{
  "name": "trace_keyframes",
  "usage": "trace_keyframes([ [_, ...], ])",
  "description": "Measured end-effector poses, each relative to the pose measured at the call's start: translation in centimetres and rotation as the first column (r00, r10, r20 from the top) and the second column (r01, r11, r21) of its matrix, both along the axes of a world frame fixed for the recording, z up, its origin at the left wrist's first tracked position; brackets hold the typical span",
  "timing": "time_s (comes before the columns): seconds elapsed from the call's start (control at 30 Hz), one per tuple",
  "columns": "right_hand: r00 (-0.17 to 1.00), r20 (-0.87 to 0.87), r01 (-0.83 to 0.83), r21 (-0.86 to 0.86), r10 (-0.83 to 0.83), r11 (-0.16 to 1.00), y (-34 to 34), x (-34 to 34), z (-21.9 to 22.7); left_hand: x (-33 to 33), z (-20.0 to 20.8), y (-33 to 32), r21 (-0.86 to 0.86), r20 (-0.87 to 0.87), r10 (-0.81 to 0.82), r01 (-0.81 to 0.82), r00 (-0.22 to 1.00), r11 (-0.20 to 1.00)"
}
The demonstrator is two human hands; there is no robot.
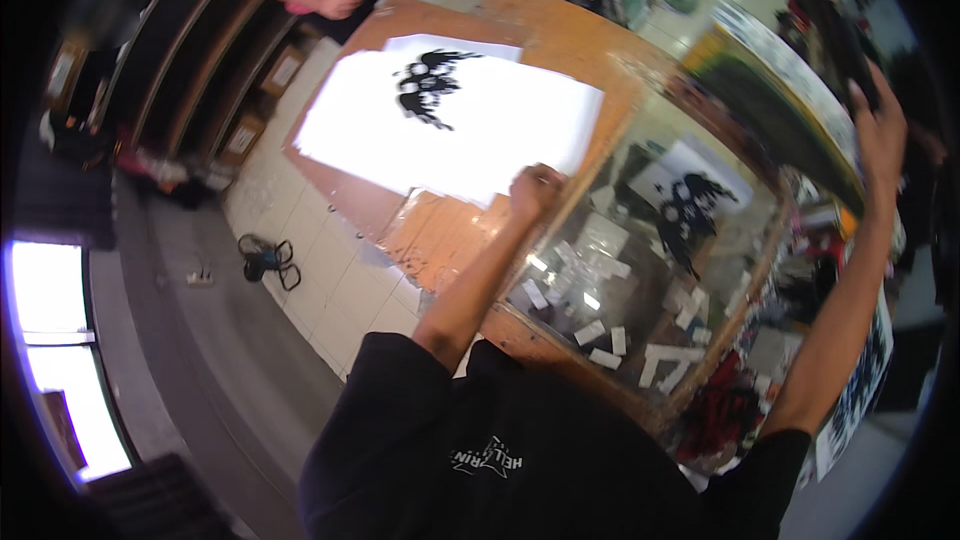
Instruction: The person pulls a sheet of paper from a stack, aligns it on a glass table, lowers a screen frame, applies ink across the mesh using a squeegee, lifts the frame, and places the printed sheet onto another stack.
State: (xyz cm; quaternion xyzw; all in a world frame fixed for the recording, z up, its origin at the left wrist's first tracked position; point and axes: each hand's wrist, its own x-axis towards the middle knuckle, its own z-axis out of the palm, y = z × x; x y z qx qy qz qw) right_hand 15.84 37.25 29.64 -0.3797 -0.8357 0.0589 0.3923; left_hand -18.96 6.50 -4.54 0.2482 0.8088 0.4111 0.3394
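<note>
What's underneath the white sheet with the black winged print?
A pale sheet peeks out beyond the far edge of the printed sheet, and brown board shows alongside. Whatever lies beneath its middle is covered.

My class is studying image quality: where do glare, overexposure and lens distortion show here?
In the head view, the white sheets look washed out; small glints sit on the see-through panel; the bright panes at left are blown out; the tilted frame at right looks bowed near the dark rim.
</note>
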Motion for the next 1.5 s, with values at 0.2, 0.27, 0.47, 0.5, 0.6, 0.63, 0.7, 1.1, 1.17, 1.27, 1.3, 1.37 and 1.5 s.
trace_keyframes([
  [0.2,0.979,0.093,0.188,-0.080,-0.181,0.979,-2.3,-1.7,0.7,7.8,6.0,1.4,0.030,-0.412,-0.363,0.411,0.836,0.911],
  [0.27,0.899,0.297,0.339,-0.003,-0.323,0.941,0.0,-0.5,0.0,12.1,5.8,3.1,-0.058,-0.339,-0.616,0.638,0.711,0.768],
  [0.47,0.985,-0.012,0.170,0.254,-0.173,0.952,-3.6,-0.6,1.1,20.7,-0.5,6.5,-0.190,-0.748,-0.525,0.626,0.407,0.756],
  [0.5,0.985,0.024,0.170,-0.014,-0.170,0.985,-5.4,-1.9,2.3,21.2,-0.9,6.9,-0.188,-0.740,-0.550,0.666,0.387,0.722],
  [0.6,0.989,0.037,0.143,-0.043,-0.141,0.989,-5.4,-2.9,2.4,23.9,-1.4,9.6,-0.205,-0.742,-0.598,0.747,0.303,0.633],
  [0.63,0.991,0.036,0.132,-0.079,-0.130,0.988,-5.6,-2.9,2.9,24.7,-1.3,10.5,-0.203,-0.737,-0.612,0.771,0.286,0.604],
  [0.7,0.995,0.024,0.098,-0.072,-0.096,0.993,-5.5,-2.3,2.9,25.9,-1.2,12.1,-0.221,-0.726,-0.649,0.817,0.226,0.532],
  [1.1,0.991,0.071,0.128,-0.208,-0.116,0.970,-6.3,-1.8,4.9,26.3,1.6,6.8,-0.251,-0.714,-0.677,0.838,0.178,0.485],
  [1.17,0.988,0.095,0.141,-0.241,-0.122,0.960,-6.4,-1.9,5.1,25.9,1.1,5.6,-0.240,-0.715,-0.675,0.842,0.185,0.484],
  [1.27,0.975,0.167,0.192,-0.304,-0.147,0.933,-6.4,-2.4,5.6,25.7,0.8,4.8,-0.209,-0.729,-0.657,0.852,0.192,0.481],
  [1.3,0.959,0.222,0.248,-0.351,-0.178,0.903,-6.3,-2.9,6.0,25.7,0.7,4.8,-0.196,-0.736,-0.649,0.856,0.194,0.478],
  [1.37,0.880,0.404,0.434,-0.473,-0.250,0.766,-5.6,-4.4,6.9,25.8,0.4,4.8,-0.191,-0.742,-0.643,0.859,0.191,0.475],
  [1.5,0.994,0.097,0.079,-0.286,-0.053,0.955,-6.7,-1.1,4.4,25.9,0.3,4.8,-0.198,-0.748,-0.635,0.849,0.192,0.491],
])
